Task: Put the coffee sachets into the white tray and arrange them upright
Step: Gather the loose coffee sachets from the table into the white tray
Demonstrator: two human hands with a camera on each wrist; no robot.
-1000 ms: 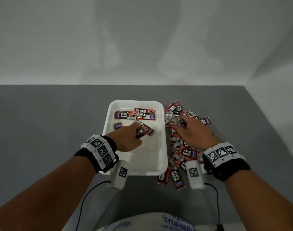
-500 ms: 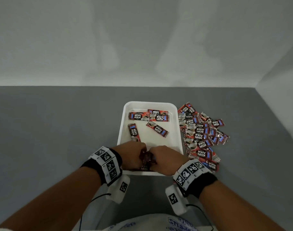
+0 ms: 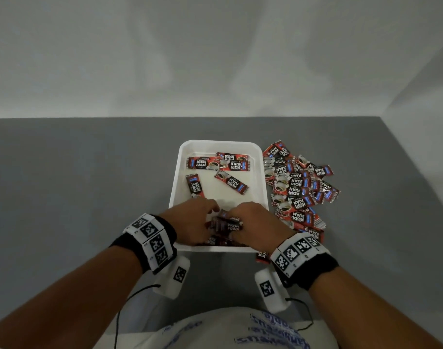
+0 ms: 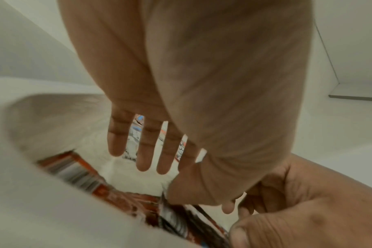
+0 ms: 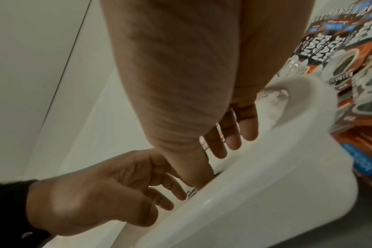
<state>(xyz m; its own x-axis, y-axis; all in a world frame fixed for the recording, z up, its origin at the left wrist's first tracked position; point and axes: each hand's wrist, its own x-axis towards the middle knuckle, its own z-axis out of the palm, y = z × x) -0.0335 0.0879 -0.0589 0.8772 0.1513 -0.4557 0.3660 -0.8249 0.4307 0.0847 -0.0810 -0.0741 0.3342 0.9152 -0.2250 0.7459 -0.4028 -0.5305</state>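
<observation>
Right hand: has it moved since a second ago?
Yes. The right hand has left the loose pile beside the white tray and now sits inside the tray's near end.

Grey table filling the lower half of the head view, far edge meeting a pale wall, right edge meeting a second pale wall; black wristbands with white marker blocks, one at each wrist; white camera housings with square markers just past the table's near edge; thin black cables trailing from them; white printed shirt at the bottom edge.
</observation>
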